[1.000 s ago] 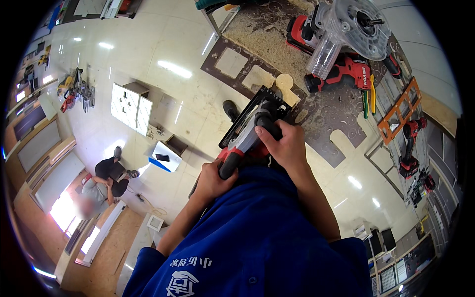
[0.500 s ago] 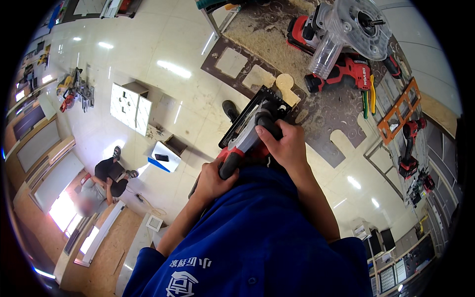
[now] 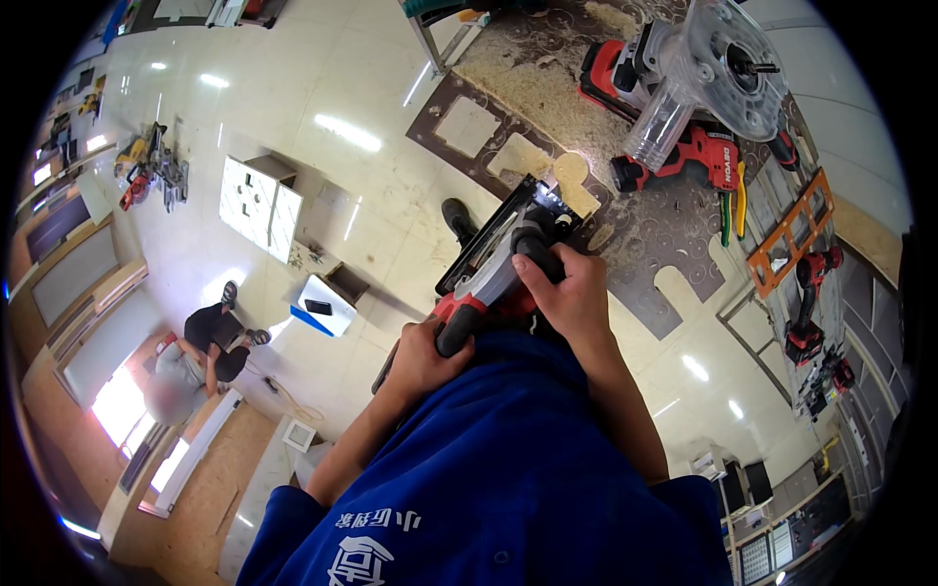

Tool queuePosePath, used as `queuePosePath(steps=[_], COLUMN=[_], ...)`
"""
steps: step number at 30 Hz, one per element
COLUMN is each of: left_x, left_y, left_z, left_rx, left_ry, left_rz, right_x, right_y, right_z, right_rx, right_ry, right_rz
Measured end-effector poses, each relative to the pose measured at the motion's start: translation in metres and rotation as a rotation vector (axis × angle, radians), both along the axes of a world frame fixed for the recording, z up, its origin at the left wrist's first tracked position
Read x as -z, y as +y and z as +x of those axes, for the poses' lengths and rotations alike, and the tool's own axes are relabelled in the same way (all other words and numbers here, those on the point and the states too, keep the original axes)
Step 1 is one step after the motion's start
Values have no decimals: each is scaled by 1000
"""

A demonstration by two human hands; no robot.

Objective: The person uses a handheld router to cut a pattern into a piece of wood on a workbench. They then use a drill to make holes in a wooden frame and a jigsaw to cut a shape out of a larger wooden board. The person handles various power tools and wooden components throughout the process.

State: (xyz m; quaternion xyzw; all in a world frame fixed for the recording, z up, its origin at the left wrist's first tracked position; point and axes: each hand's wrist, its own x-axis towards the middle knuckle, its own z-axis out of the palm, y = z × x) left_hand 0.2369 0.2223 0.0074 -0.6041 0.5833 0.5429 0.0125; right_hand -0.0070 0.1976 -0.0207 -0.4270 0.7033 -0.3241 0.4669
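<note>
I hold a red, grey and black circular saw [image 3: 496, 264] against my waist, its long black base plate tilted up on the far left side. My left hand [image 3: 428, 357] is wrapped round the black rear handle. Around the front grip my right hand [image 3: 569, 291] is closed, thumb on top. A bright light glows at the saw's front end, beside the workbench [image 3: 653, 220]. The blade is hidden from this view.
On the sawdust-strewn bench lie a router with a clear base [image 3: 718, 78], a red cordless tool [image 3: 689, 161], yellow-and-green-handled pliers [image 3: 733, 205] and an orange template [image 3: 793, 232]. Boards with cut-outs [image 3: 467, 127] overhang its edge. A person [image 3: 195, 361] sits at the left.
A bright light now shows at the saw's front end. The bench and its tools sit slightly lower and further right in view. Both hands keep their hold.
</note>
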Motion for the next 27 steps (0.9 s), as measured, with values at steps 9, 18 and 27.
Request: queuePosePath(steps=[9,18,27], left_x=[1,0,-3], left_y=[0,-1,-1], left_z=[-1,2,5], left_rx=[-25,-21,16], left_ry=[21,20,4], left_rz=[-27,3,-18], right_x=[1,1,10], right_y=[1,1,10], right_z=[0,3,1], right_rx=[18,23,-14], right_ry=[-8,-4,94], right_rz=[-2,-28,-16])
